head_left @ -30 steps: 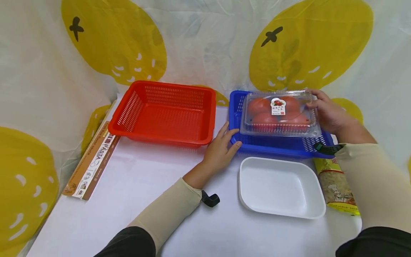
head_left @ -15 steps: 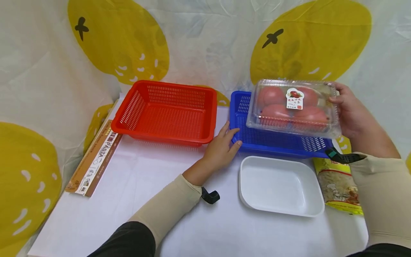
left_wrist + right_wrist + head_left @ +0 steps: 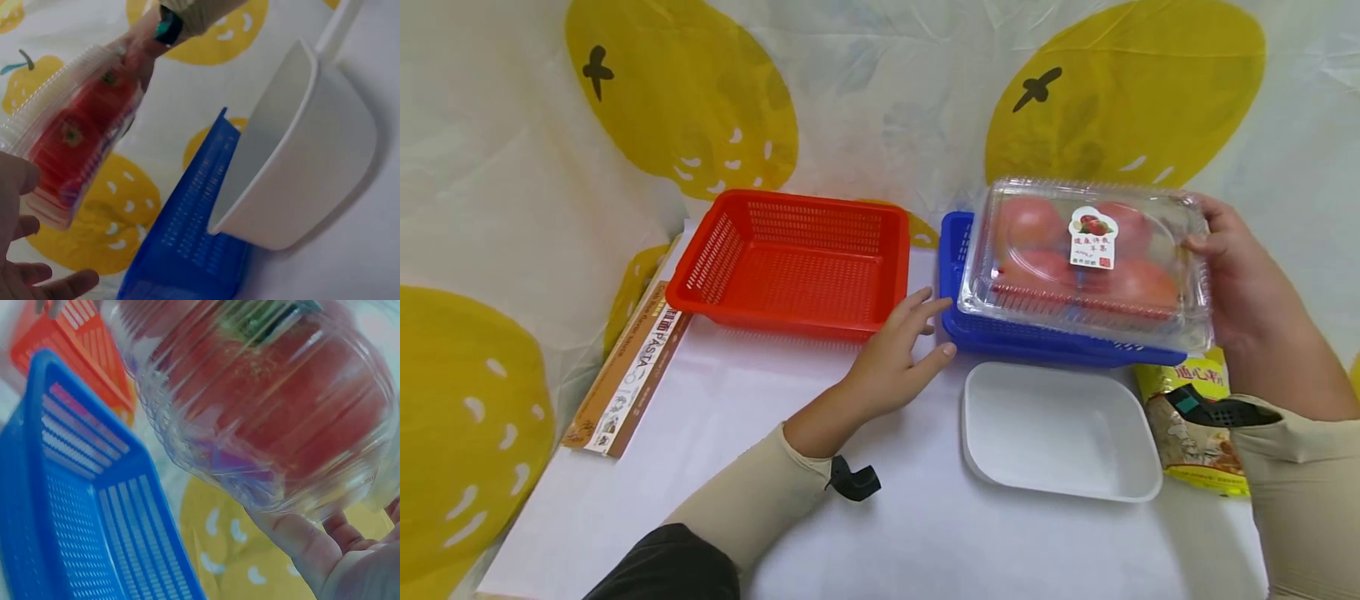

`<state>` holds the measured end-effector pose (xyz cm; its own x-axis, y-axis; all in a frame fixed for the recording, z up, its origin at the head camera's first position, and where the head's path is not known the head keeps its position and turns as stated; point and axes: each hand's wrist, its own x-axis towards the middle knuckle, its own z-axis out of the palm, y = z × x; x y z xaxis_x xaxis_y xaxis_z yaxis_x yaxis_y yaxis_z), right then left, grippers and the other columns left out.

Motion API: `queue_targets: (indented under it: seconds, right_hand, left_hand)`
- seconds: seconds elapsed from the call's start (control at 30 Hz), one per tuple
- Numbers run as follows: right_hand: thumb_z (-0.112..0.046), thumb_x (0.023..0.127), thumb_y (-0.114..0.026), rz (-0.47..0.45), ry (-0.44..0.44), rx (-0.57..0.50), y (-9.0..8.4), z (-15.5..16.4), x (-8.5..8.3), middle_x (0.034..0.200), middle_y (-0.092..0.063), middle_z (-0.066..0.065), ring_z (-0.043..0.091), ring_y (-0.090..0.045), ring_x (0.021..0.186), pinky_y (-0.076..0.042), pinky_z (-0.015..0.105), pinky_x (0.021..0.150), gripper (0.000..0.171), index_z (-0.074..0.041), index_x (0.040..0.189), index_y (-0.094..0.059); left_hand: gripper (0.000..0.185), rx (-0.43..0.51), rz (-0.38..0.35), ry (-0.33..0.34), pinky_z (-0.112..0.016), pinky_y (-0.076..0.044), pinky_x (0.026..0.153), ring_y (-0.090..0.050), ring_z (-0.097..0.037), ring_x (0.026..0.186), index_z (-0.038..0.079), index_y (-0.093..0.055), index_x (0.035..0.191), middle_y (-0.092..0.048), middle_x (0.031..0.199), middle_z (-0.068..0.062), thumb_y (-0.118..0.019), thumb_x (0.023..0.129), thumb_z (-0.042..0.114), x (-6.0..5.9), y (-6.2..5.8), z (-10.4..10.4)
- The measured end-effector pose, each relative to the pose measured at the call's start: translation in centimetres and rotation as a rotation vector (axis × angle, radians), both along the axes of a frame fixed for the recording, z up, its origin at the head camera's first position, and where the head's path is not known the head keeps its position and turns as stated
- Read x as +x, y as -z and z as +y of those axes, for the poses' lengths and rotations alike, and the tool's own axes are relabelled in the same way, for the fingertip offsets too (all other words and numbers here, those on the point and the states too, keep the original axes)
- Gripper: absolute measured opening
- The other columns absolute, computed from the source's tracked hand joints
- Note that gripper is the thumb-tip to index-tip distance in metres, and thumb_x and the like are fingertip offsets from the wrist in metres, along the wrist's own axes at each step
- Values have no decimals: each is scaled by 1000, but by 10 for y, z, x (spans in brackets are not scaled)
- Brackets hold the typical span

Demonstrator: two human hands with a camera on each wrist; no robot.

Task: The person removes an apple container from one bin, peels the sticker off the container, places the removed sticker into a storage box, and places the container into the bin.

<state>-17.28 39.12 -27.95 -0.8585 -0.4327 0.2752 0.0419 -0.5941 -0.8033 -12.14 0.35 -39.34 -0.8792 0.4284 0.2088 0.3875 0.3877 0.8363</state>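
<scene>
Since a second ago the right hand (image 3: 1243, 283) has lifted the clear box of tomatoes (image 3: 1086, 262) up out of the blue basket (image 3: 992, 337) and carried it nearer the person, so it now hangs in the air above that basket's front part. The left hand (image 3: 887, 367) has let go of the blue basket's corner and drawn back a little.

At the far left edge of the table (image 3: 737, 433) lies a long pasta box (image 3: 628, 371), running along the yellow-patterned sheet. Just right of it stands a red basket (image 3: 797, 262), with nothing in it that shows. The left hand hovers over the table in front of the gap between the red and blue baskets, its fingers (image 3: 925, 304) spread and relaxed, gripping nothing; the fingertips are just beside the blue basket's near corner, and whether they touch it cannot be told.

The blue basket sits beside the red one. In front of it, touching or nearly touching its front wall, lies a shallow white tray (image 3: 1056, 433). Above the basket, the box of tomatoes is held roughly level, its lid shut and a small label on top. The right hand grips its right end, fingers curled under the base and thumb on top. Below that wrist lies a yellow bag of pasta (image 3: 1195, 425), just right of the tray.
</scene>
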Motion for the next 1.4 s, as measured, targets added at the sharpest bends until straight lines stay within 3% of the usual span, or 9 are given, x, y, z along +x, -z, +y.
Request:
queue_targets:
  seconds: [0.1,0.2,0.3,0.43,0.63,0.73,0.83,1.07,1.4]
  right_hand:
    - [6,104,-39,-12,44,24,2,-11,11,123,-68,21,34,-76,99,-65,44,76,40,2,143,-50]
    - [3,104,-40,-49,140,81,6,-25,23,124,-67,14,28,-75,100,-65,40,75,42,-6,144,-49]
    - [1,104,-41,-94,167,113,11,-41,32,126,-66,10,25,-74,102,-65,39,77,43,-12,144,-49]
    - [1,105,-41,-107,143,114,21,-64,41,131,-61,9,25,-73,107,-64,42,82,46,-14,148,-48]
    - [-1,103,-42,-83,222,207,42,-102,57,141,-58,6,22,-72,112,-64,40,83,52,-17,151,-50]
    - [0,101,-42,-108,275,272,51,-119,63,138,-58,6,19,-71,109,-64,36,83,51,-18,148,-52]
    - [0,102,-42,-131,273,319,62,-134,66,137,-56,7,18,-72,105,-65,36,82,51,-21,147,-51]
    - [5,98,-39,-165,318,333,88,-164,80,127,-59,4,13,-70,95,-64,29,76,55,-24,142,-55]
    - [3,93,-45,-168,291,416,96,-201,106,141,-41,13,22,-61,114,-64,35,84,60,-25,145,-50]
  left_hand:
    - [59,115,22,4,-45,-58,102,-64,-21,128,22,-45,162,-30,172,0,-60,107,33,1,-5,-14]
    - [58,223,46,8,-42,-57,103,-66,-20,124,21,-43,162,-33,169,2,-59,107,26,2,-9,-30]
    - [60,279,71,16,-44,-59,99,-66,-22,123,22,-41,163,-32,170,3,-59,106,22,4,-12,-45]
    - [65,277,96,30,-48,-60,96,-66,-26,124,26,-37,166,-27,172,6,-60,105,24,5,-14,-66]
    - [64,289,99,28,-52,-58,97,-64,-29,126,25,-36,166,-23,174,5,-58,106,31,9,-13,-95]
    - [63,285,124,11,-51,-57,98,-64,-28,125,23,-37,166,-21,174,3,-56,106,27,13,-10,-108]
    - [63,273,145,-1,-50,-56,99,-63,-28,125,21,-39,165,-20,174,3,-56,104,20,18,-9,-122]
    - [61,196,189,-15,-54,-53,104,-60,-31,130,18,-45,161,-19,175,3,-59,102,13,30,-7,-148]
    - [64,180,193,-93,-33,-54,102,-59,-30,129,14,-49,159,-23,174,-1,-60,96,4,60,-1,-183]
